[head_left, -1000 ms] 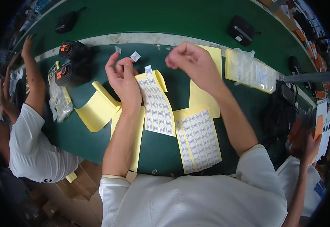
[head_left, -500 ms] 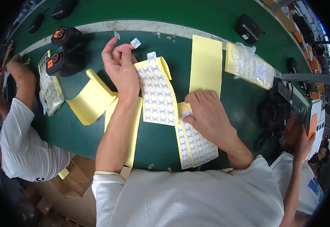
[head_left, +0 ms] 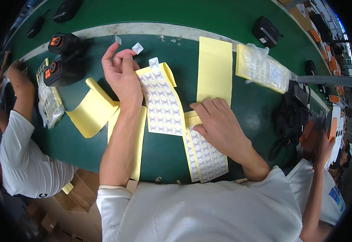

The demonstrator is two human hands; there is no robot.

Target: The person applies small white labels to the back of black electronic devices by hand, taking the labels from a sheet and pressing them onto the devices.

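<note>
My left hand (head_left: 121, 76) is raised with its fingers partly curled. Two small square labels cling at its fingertips: a translucent label (head_left: 118, 40) at the farthest finger, and a printed label (head_left: 137, 48) beside the thumb. Against the hand's right side lies a yellow-backed sheet of printed labels (head_left: 161, 105), its far end curled over. A single label (head_left: 154, 63) juts from that end. My right hand (head_left: 220, 125) rests palm down, thumb and forefinger apart, over a second label sheet (head_left: 206, 155) and the near end of a plain yellow sheet (head_left: 215, 68).
Curled yellow paper (head_left: 91, 111) lies left of my left forearm. Two black devices with orange buttons (head_left: 65, 72) stand beyond it, near a clear plastic bag (head_left: 50, 101). A bagged label pack (head_left: 262, 68) and black equipment (head_left: 291, 109) lie right. Co-workers sit on both sides.
The view has shifted slightly, moving hands and sheets a little leftward in the picture together. Both labels remain at my left fingertips, and the right hand stays over the sheets.
</note>
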